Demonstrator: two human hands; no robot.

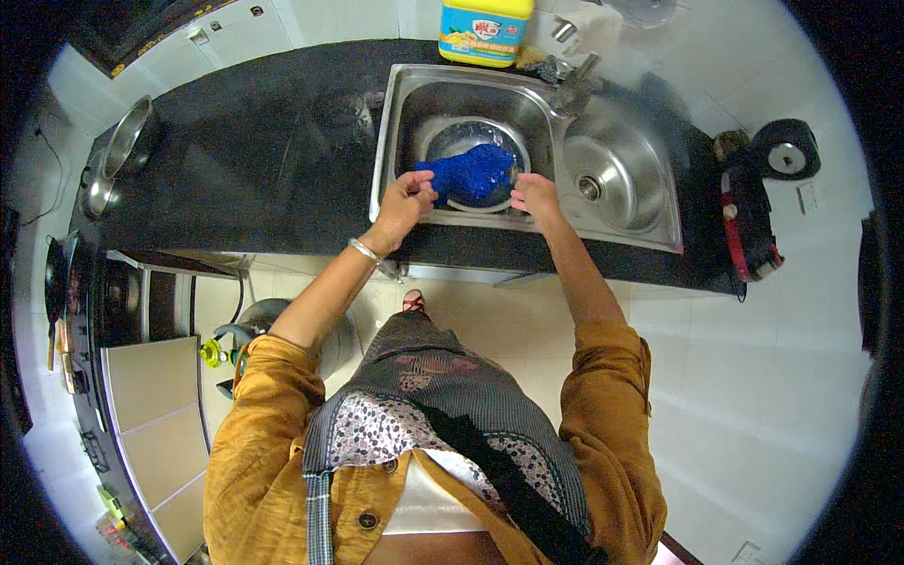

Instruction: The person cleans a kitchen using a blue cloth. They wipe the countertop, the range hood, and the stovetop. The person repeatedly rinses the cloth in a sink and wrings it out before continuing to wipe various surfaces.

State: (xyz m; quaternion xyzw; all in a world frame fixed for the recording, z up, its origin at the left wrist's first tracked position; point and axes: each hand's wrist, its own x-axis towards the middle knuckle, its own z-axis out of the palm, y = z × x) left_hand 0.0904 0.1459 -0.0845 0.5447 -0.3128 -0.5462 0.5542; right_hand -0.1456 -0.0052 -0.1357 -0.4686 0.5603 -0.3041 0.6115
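Blue cloth (478,171) bunches across a round metal basin (454,139) set in a steel sink (391,122), a person's left hand (406,201) half-curled against its edge at 8 o'clock, the right hand (535,195) loosely curled at 4 o'clock. Whether either grips cannot be told. A yellow jug (483,33) stands at 12 o'clock.

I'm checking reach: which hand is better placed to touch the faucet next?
Probably the right hand: it is nearer the faucet, while the left hand is farther off, beside the blue cloth's left end.
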